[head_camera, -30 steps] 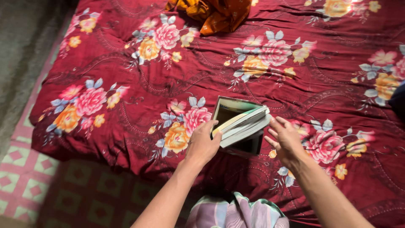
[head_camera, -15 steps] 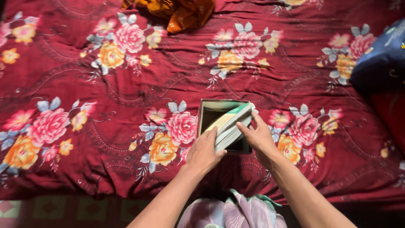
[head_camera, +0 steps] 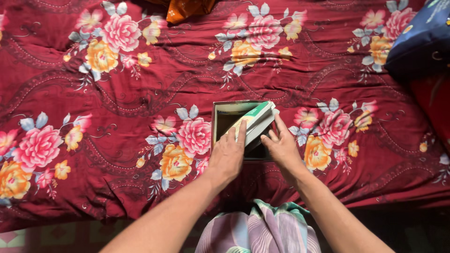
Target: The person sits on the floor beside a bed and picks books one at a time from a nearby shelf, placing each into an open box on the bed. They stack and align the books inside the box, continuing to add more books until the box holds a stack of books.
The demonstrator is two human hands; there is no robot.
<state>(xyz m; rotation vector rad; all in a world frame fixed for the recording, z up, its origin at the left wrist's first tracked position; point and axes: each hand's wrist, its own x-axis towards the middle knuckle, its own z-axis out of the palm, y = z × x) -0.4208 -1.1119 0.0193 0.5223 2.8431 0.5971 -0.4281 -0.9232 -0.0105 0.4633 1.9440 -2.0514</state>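
Observation:
An open cardboard box (head_camera: pixel 220 110) sits on a dark red floral bedspread (head_camera: pixel 117 89), near its front edge. Two books or flat packs with pale edges and a green cover (head_camera: pixel 257 121) lie tilted across the box's opening, their right end sticking out over the rim. My left hand (head_camera: pixel 228 154) rests on their near left side, fingers on the edge. My right hand (head_camera: pixel 281 147) grips their right end, fingers pointing up along the books. The box's inside is dark and mostly hidden.
An orange cloth bundle (head_camera: pixel 187 8) lies at the bed's far edge. A dark blue pillow or bag (head_camera: pixel 422 42) sits at the upper right, with red fabric (head_camera: pixel 433 107) below it. My striped garment (head_camera: pixel 258 232) shows at the bottom, against the bed's front.
The view has shifted so the box now sits at centre. Both hands stay on the books, which have sunk a little lower into the box opening.

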